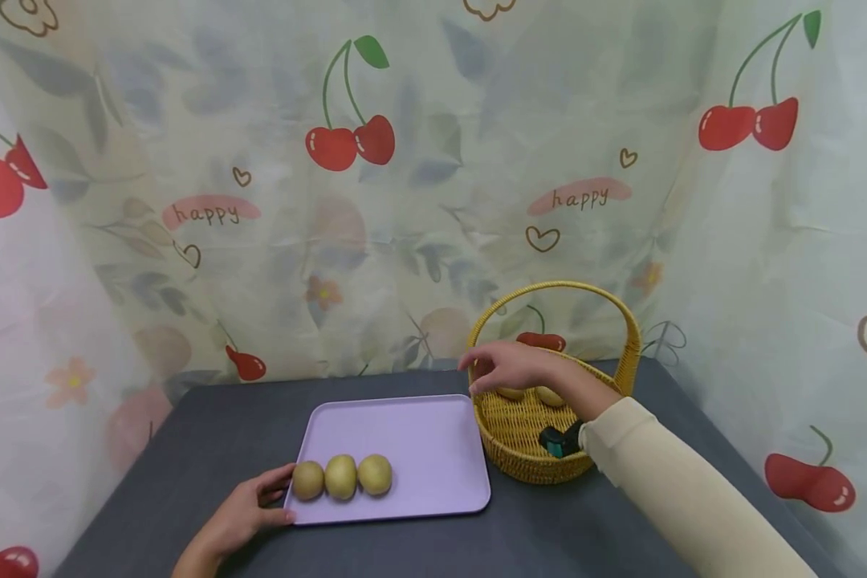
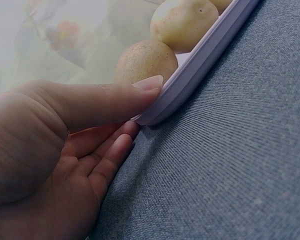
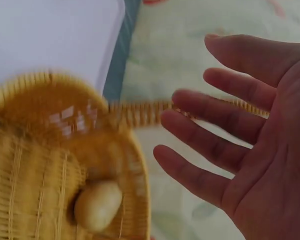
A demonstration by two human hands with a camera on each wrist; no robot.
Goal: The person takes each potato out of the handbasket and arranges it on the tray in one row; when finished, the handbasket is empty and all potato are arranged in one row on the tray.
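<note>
I see a desk (image 1: 542, 534) with a dark, blue-gray top that looks like cloth, with tiny lines all over it. Two things sit right on it. A flat purple tray (image 1: 433, 457) with round corners lies in the middle, a bit nearer the left edge than the right. A round yellow basket (image 1: 531, 470), woven, with a tall loop handle, stands upright near the far right corner. The tray is just beside the basket; I can't tell if they touch.
</note>
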